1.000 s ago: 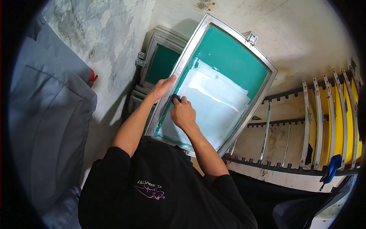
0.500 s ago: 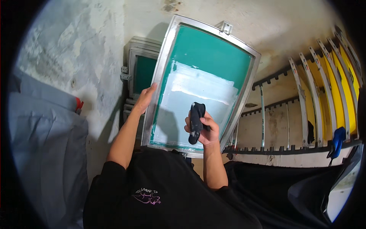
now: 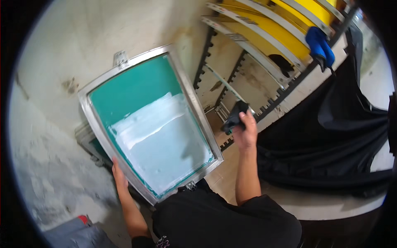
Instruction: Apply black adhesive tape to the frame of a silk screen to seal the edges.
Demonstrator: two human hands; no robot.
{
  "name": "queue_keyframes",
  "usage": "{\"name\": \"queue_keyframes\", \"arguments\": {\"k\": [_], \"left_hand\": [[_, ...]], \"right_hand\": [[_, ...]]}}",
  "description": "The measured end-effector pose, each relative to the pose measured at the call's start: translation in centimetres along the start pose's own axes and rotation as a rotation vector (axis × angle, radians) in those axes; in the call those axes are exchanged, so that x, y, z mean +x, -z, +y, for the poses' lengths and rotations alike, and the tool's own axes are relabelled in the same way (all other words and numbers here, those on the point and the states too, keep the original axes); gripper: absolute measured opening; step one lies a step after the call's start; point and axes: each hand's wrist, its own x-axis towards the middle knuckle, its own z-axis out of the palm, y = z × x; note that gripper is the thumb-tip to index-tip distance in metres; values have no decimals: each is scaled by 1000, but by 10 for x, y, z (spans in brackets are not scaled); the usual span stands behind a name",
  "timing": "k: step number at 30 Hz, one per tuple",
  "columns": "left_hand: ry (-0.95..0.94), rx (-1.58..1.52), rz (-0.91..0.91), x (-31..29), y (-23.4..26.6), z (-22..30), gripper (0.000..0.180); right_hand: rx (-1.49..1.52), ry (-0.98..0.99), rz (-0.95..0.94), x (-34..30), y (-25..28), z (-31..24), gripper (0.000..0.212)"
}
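- We are holding the framed screen between our hands, just right of the left one; it is tilting, its upper end leaning leftward.
- Its green mesh is showing above the level of both hands, while a pale layer is covering the lower part, its upper border looking thicker and ragged.
- Our left hand is gripping the screen's left rim, its fingers partly hiding behind it.
- Our right hand is closing around a dark bundle, well apart from the left hand and just beyond the screen's right rim; blur is keeping us from telling its kind.
- Another metal frame is standing behind the screen, above and left of our left hand.
- A stained, pale wall is rising beyond both hands.
- Above and right of our right hand, a rack with notched dark rails is holding metal bars and yellow panels; a blue item is hanging there.
- Black fabric is draping right of our right hand, and grey fabric is lying below and left of our left hand.
- Compared with half a second ago, we are holding the bundle clear of the pale layer instead of before it, and our view is turning, with the screen slanting the other way.
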Motion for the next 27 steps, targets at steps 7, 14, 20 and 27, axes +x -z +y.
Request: {"name": "queue_keyframes", "arguments": {"k": [7, 14, 20, 27], "left_hand": [[3, -43, -16, 12, 4, 1, 93], [27, -17, 21, 11, 1, 4, 98], [33, -57, -6, 8, -4, 9, 90], [26, -52, -14, 8, -5, 9, 90]], "right_hand": [[-829, 666, 347, 39, 30, -114, 22], [-1257, 777, 250, 72, 3, -177, 43], [-1592, 657, 273, 80, -21, -190, 49], [-1701, 795, 224, 83, -22, -190, 46]]}}
